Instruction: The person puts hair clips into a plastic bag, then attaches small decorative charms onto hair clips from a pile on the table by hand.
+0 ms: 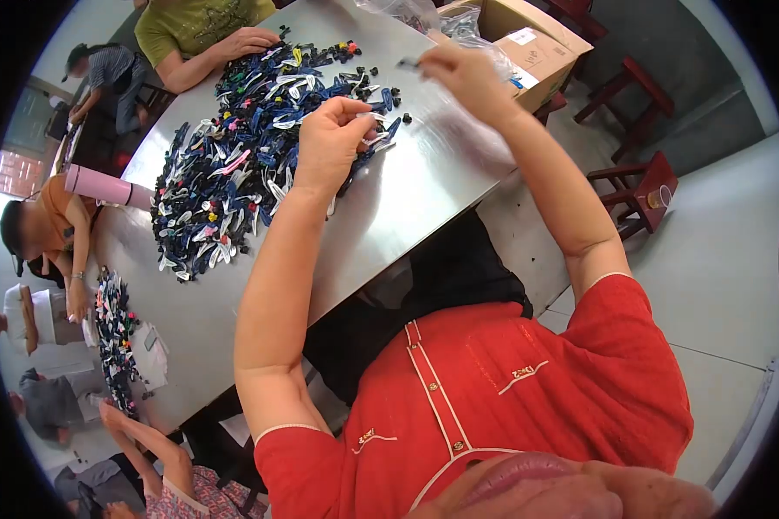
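Note:
A wide heap of hair clips (234, 186), mostly navy, black and silver-white with a few bright ones, covers part of the metal table (407, 203). My left hand (331, 143) is over the heap's right edge, thumb and fingers pinched on a pale hair clip (377, 117). Off to the right, my right hand (467, 76) is slightly blurred, above the table near the box. A small dark hair clip (408, 62) sticks out from its closed fingertips.
A cardboard box (541, 56) with clear plastic bags (459, 30) stands at the table's far right. Across the table, a person in a green shirt rests a hand (249, 41) by the heap. A pink bottle (104, 185), a smaller clip pile (114, 333) and other people are left. Red stools (636, 195) stand right.

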Available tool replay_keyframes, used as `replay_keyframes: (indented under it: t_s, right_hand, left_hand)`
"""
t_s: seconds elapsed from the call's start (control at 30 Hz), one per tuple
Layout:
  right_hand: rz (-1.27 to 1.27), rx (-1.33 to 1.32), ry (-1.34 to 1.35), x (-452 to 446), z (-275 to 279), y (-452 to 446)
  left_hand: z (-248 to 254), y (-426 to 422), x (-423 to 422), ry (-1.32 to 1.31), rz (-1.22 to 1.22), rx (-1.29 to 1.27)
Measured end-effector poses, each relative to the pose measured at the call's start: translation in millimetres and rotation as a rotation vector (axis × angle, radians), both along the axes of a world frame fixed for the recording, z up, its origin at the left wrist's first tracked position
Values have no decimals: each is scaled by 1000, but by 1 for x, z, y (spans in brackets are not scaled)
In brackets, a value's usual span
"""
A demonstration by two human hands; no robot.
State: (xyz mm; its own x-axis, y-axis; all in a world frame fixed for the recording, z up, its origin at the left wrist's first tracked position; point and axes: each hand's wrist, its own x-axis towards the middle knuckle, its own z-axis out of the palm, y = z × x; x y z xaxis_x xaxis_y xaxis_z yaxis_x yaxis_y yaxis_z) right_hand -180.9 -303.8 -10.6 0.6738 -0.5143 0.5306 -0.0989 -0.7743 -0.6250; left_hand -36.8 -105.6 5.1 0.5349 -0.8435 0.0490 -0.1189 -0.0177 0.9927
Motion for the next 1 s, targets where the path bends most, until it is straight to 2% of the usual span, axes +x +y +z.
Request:
replay_keyframes:
  t_s: [0.07,0.13,0.17,0.23,0.27,0.33,0.4,0.47,0.6,0.63,0.7,0.73,0.8,0.87,0.93,1.0]
  right_hand:
    - [-234,-168,-127,-9,2,-37]
    - [-436,-506,115,-17,-3,-76]
    - [-427,-499,109,-20,-6,-77]
    - [-403,-369,497,-16,-3,-72]
    - [-392,-370,493,-10,-4,-68]
    - [87,-116,30,-3,1,-25]
    - [297,89,-36,5,21,32]
    - [345,112,-14,12,22,52]
    - [347,217,64,10,17,50]
    - [343,214,65,9,12,48]
    - [246,198,72,4,1,38]
    - [214,154,34,0,-2,36]
    - [90,-155,-39,-6,-8,14]
    - [-162,-378,-97,-11,-5,-21]
    - [-399,-386,17,-18,-1,-57]
    - [-449,-425,268,-20,-1,-85]
  left_hand:
    - [-2,8,6,-39,36,29]
    - [-7,11,15,-73,95,34]
    - [-15,10,24,-92,97,-18]
    - [-4,11,19,-59,139,-45]
    - [-3,10,18,-22,148,-85]
    - [1,7,13,-49,141,-152]
    - [5,3,5,-80,116,-181]
    - [5,-2,0,-54,88,-206]
    - [5,5,-4,-170,76,-197]
    - [-1,10,0,-378,108,-96]
    - [-8,15,3,-833,95,54]
    - [-15,15,2,-974,71,74]
    - [-24,16,-2,-1087,55,69]
    - [-15,15,-4,-1106,49,129]
    - [-15,16,-2,-1126,49,199]
    - [-18,13,3,-1129,122,146]
